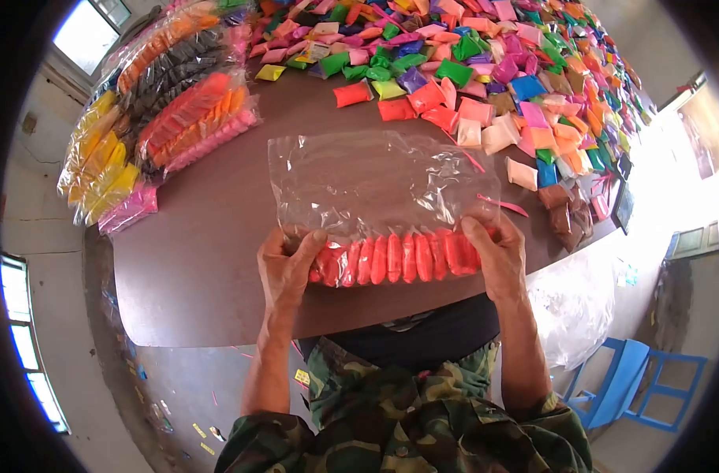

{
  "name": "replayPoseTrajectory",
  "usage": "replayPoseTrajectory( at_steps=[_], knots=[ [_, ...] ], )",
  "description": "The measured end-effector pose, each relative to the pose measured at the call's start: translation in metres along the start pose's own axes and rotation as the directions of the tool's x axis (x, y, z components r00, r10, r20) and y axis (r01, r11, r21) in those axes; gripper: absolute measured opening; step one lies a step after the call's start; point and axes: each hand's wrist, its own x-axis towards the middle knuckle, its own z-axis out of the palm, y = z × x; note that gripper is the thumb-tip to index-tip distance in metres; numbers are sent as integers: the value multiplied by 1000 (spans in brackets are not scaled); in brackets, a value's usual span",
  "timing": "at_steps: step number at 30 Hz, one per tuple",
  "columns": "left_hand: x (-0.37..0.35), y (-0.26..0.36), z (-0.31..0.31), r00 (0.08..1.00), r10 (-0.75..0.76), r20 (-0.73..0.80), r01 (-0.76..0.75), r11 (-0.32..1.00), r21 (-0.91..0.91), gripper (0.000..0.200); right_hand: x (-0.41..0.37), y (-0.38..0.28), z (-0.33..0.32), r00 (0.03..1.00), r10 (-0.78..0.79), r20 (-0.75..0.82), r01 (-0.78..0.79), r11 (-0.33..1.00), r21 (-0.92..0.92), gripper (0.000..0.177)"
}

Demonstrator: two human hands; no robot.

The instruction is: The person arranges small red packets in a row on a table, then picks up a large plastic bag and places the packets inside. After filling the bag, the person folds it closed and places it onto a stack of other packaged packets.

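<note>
A clear plastic bag (343, 177) lies at the near edge of the brown table, its upper half flat and unfilled. Along its bottom stands a row of several red packets (394, 258), side by side. My left hand (290, 256) grips the bag's left end, thumb on top. At the right end my right hand (497, 252) pinches it the same way. The fingers under the bag are partly hidden. Just beyond my right hand lies a thin pink strip (504, 206).
A large heap of small colourful packets (454, 71) covers the table's far side and right. Filled clear bags with rows of packets (190, 118) are stacked at the far left. Brown packets (563, 217) sit near the right edge. A blue chair (612, 382) stands on the floor at right.
</note>
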Motion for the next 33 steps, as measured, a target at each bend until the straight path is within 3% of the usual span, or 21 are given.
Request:
replayPoseTrajectory(
  at_steps=[4, 10, 13, 16, 19, 25, 28, 31, 33],
  knots=[
    [2, -16, -4, 999, 8, -41, -7, 999, 33, 23, 3, 3, -5, 996, 83, -21, -84, 993, -84, 12],
    [-3, -3, -5, 996, 55, -64, -40, 976, 213, 24, 5, -6, -6, 998, 5, 62, 18, 932, -362, 11],
    [-4, -1, -6, 998, 37, -42, -30, 988, 150, 21, 6, -9, -4, 996, 11, 87, 8, 976, -216, 12],
    [-4, 8, -12, 998, -62, 31, 56, 983, 173, 19, 8, 0, -14, 992, 52, 117, -20, 965, -260, 12],
    [-1, 6, -14, 996, -83, 40, 74, 978, 194, 17, 8, 5, -11, 993, 36, 111, -16, 984, -176, 10],
    [-3, 2, -14, 993, -108, 38, 103, 988, 114, 21, 5, 3, -12, 992, 35, 121, -6, 974, -227, 11],
    [-6, 6, -16, 997, -72, 19, 68, 984, 163, 25, 2, -1, -10, 991, 3, 132, 21, 984, -178, 16],
    [-9, -1, -21, 999, -38, 2, 38, 997, 65, 35, -3, -8, -10, 994, -48, 100, 76, 951, -299, 23],
    [-17, 2, -20, 989, 119, -93, -104, 983, 152, 42, -10, -5, -11, 989, -144, -18, 135, 958, -252, 26]
  ],
)
